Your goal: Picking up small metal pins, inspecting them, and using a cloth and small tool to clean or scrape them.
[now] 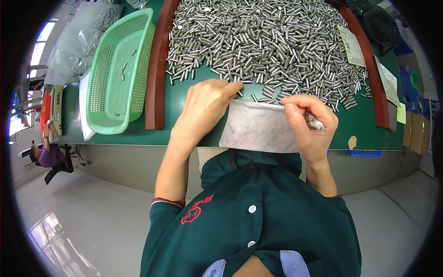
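Note:
A large spread of short shiny metal pins (258,41) covers the far part of the green table. My left hand (207,104) is at the near edge of the pins, its thumb and fingers pinched together; one pin (240,93) shows at its fingertips. My right hand (314,124) is curled closed, with a bundle of pins (314,122) showing between its fingers and palm. Its thumb and index finger meet near the pins. A smudged whitish cloth (258,125) lies flat between my hands, hanging over the table's front edge. My right thumb is over its corner.
Dark red rails (159,69) border the pins left and right. A green perforated basket (122,92) with a few pins stands left, beside clear bags of parts (80,39). Papers (351,46) lie on the right, near a black fan (380,25). Another person (50,156) sits far left.

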### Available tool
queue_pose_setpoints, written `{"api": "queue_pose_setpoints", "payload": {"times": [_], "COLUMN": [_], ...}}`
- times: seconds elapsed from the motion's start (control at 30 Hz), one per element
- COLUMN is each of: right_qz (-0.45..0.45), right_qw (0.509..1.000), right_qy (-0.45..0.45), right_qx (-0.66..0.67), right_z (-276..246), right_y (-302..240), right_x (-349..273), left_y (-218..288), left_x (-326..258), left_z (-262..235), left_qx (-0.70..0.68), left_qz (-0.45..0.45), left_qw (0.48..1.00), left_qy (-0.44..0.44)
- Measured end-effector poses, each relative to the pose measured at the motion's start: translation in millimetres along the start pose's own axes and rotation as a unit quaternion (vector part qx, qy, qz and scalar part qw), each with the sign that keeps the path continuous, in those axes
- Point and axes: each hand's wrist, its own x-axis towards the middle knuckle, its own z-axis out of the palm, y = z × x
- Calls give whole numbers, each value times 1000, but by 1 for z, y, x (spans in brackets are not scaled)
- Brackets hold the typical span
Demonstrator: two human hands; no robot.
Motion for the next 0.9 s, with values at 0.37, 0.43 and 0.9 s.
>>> {"api": "queue_pose_setpoints", "payload": {"times": [0.37, 0.43, 0.9], "right_qz": [13, 10, 51], "right_qw": [1000, 1000, 998], "right_qy": [13, 14, -23], "right_qx": [19, 19, 18], "right_z": [-1, -1, -4], "right_y": [5, 5, 3], "right_x": [4, 5, 2], "left_y": [-10, -8, -6], "left_x": [1, 2, 6], "left_z": [-1, 4, 4], "left_qx": [-13, -29, 46], "left_qz": [50, 57, 111], "left_qw": [999, 998, 992], "left_qy": [-18, 1, -40]}}
